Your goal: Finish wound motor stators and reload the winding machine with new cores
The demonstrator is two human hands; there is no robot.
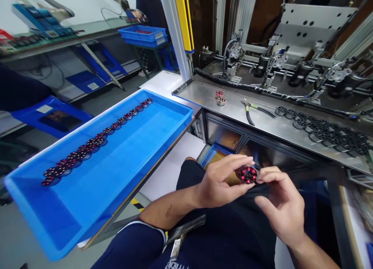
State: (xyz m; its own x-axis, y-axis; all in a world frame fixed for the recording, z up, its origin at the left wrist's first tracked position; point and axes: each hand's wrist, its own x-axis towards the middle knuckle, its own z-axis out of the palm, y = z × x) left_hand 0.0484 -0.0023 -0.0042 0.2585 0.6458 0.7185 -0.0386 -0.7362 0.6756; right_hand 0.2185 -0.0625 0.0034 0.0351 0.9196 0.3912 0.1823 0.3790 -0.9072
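Note:
In front of my lap, my left hand (220, 179) is closed around a motor stator (248, 175) with red copper windings, its thumb below and fingers above. The stator's round face points up towards me. My right hand (281, 201) is at the stator's right edge, its curled fingertips at or against the rim. The right thumb stands apart below, and no object shows in that hand. Two small wound stators (220, 101) lie on the metal worktop (201, 91), near a pair of pliers (253, 110) with green and black handles.
A long blue tray (116, 160) on my left holds a row of wound stators (87, 146). Several black stator cores (329, 129) are heaped at the worktop's right. Behind stands a winding machine (291, 63) with a yellow post (185, 20). A person (151, 8) is at the back.

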